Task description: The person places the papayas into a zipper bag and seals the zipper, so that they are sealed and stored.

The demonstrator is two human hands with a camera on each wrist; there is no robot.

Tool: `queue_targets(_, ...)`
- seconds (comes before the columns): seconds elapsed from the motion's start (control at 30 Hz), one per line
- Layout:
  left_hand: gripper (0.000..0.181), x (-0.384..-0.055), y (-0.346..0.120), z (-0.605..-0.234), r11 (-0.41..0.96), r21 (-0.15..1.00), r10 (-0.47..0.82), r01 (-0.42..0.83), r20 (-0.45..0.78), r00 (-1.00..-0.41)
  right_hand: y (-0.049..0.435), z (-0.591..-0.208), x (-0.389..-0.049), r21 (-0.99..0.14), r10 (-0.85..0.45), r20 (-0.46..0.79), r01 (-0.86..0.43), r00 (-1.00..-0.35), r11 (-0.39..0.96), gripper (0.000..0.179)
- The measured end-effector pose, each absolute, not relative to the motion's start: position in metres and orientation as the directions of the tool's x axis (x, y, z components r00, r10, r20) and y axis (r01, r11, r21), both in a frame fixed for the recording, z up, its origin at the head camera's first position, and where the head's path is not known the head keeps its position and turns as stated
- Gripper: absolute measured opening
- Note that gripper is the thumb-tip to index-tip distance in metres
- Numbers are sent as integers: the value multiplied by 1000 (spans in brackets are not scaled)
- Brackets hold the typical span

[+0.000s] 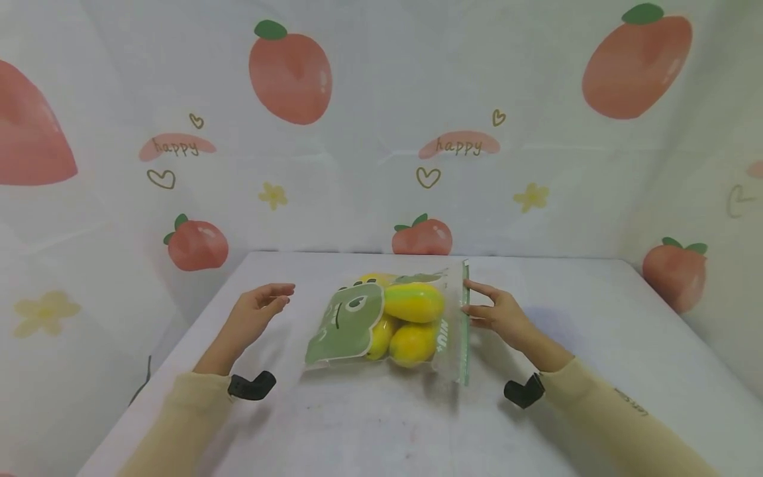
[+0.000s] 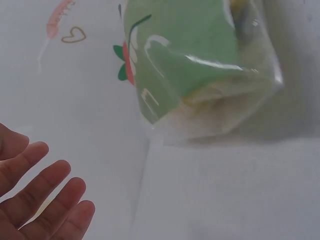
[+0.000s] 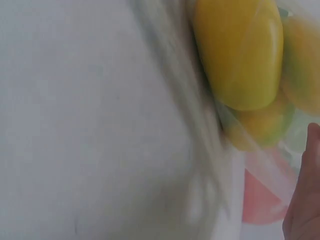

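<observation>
A clear plastic zip bag (image 1: 352,324) with a green cartoon face holds several yellow-green, mango-like fruits (image 1: 414,303). It sits mid-table, its zip edge (image 1: 465,331) toward my right hand. My right hand (image 1: 507,318) is beside that edge, spread fingertips right at the strip and no grip showing. In the right wrist view, one straight finger (image 3: 307,185) overlaps the bag. Left of the bag, my left hand (image 1: 253,318) hovers apart from it, holding nothing. Its fingers (image 2: 60,200) are spread and loosely bent in the left wrist view.
The white table (image 1: 369,430) extends around the bag. Behind and beside it hangs a white cloth (image 1: 357,172) printed with peaches, hearts and flowers. Black wrist cameras (image 1: 252,385) stick out inward from both sleeves. A thin dark cord (image 1: 142,381) lies at the left table edge.
</observation>
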State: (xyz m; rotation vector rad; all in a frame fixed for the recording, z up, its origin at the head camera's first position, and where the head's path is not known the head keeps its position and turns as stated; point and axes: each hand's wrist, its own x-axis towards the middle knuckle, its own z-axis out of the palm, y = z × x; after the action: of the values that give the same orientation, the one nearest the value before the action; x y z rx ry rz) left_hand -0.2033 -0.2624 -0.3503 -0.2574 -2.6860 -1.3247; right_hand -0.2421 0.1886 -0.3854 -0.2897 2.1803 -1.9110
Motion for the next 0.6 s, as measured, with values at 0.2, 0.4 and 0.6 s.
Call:
queue_targets(0.2, 36, -206, -260, -358, 592, 781, 102, 201, 175, -979, 206, -384, -252, -985, -304, -46, -8, -951, 173, 68)
queue_targets(0.4, 37, -207, -260, -362, 584, 782, 114, 217, 185, -976, 219, -380, -258, -973, -306, -47, -26, -951, 231, 68)
queue_targets(0.6, 36, -210, -258, -363, 572, 792, 112, 212, 181, -977, 228, -375, -258, -966, -305, -37, -45, -952, 256, 67)
